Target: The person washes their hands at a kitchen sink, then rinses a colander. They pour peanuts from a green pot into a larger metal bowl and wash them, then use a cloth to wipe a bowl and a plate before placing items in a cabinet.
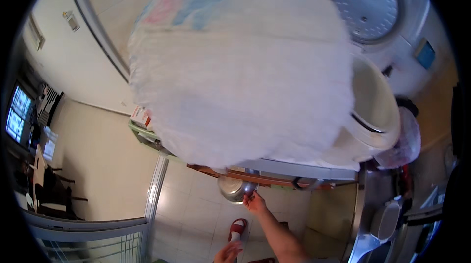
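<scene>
My right hand (254, 204) grips the rim of a shiny stainless steel bowl (238, 189). The bowl's far side is hidden below the brown edge of a counter or drawer (265, 181). Lower down, my left hand (227, 253) is slightly blurred and holds nothing, its fingers somewhat apart. In front of me a large white cloth (239, 79) with faint pink and blue patches covers most of the surface; what lies beneath it is hidden.
A pale oval bin (375, 115) stands right of the cloth, near a white appliance with a round dimpled disc (364, 3). To the left are a green basket (141, 134) and small box (140, 117). A sliding-door frame (156, 185) and my red slipper (238, 227) are below.
</scene>
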`<state>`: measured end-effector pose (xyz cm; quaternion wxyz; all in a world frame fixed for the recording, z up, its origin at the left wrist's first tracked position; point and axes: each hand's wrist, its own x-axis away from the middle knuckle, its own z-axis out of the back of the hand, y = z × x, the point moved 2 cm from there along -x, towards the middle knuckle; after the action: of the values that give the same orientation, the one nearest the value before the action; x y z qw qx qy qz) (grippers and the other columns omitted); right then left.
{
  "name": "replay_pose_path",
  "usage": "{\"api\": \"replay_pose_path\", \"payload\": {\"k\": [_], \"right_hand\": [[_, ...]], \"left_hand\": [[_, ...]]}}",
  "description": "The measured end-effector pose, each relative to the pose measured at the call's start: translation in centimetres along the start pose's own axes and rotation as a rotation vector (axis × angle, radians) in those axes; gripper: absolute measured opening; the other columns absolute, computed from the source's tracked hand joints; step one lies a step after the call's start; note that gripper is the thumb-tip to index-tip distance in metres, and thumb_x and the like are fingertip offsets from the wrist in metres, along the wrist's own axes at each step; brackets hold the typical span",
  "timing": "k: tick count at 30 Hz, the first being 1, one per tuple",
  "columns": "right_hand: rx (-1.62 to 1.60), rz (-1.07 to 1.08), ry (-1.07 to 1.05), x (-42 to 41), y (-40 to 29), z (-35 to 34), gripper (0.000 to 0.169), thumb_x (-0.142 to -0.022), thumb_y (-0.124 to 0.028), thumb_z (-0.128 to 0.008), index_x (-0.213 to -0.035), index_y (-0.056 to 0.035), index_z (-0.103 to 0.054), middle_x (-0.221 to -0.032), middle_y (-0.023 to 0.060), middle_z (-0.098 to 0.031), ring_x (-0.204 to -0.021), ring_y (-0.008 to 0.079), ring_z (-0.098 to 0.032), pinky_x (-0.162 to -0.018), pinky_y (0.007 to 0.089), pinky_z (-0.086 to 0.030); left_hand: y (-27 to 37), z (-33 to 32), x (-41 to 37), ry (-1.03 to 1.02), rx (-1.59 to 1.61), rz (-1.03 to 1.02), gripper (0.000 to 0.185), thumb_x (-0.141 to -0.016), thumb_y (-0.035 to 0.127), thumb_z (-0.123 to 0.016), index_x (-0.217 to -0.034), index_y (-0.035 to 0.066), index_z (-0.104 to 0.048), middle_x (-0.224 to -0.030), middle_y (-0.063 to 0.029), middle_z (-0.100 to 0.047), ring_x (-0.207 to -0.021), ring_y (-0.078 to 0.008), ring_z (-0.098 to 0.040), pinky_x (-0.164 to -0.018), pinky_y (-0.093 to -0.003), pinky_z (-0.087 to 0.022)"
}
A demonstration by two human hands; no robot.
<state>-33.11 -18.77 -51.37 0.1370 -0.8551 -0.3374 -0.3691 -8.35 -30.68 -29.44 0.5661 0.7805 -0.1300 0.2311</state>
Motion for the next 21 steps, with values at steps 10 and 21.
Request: {"api": "replay_pose_path", "payload": {"k": [10, 21], "right_hand": [[1.397, 0.722, 0.179, 32.7, 0.5, 5.9, 0.02, -0.094, -0.027, -0.061, -0.1, -0.0084, -0.061, -0.092, 0.0063, -0.066, -0.079, 0.0203, -0.068, -0.07, 0.0336, -0.054], [1.975, 1.528, 0.808, 77.6, 2.4, 17.1, 0.022, -0.075, -0.014, -0.071, -0.095, -0.0171, -0.062, -0.092, -0.0046, -0.062, -0.071, 0.0152, -0.06, -0.065, 0.0294, -0.044]], "left_hand": [[6.5, -13.1, 3.0, -0.406, -0.075, 0.046, 0.038, -0.103, 0.027, -0.048, -0.129, 0.0, -0.051, -0.109, -0.0085, -0.063, -0.101, -0.0168, -0.061, -0.085, -0.0291, -0.052], [1.9, -35.6, 16.1, -0.767, -0.4, 0.416, 0.039, -0.1, 0.03, -0.049, -0.129, 0.004, -0.049, -0.121, -0.0139, -0.061, -0.097, -0.024, -0.065, -0.082, -0.035, -0.055]]}}
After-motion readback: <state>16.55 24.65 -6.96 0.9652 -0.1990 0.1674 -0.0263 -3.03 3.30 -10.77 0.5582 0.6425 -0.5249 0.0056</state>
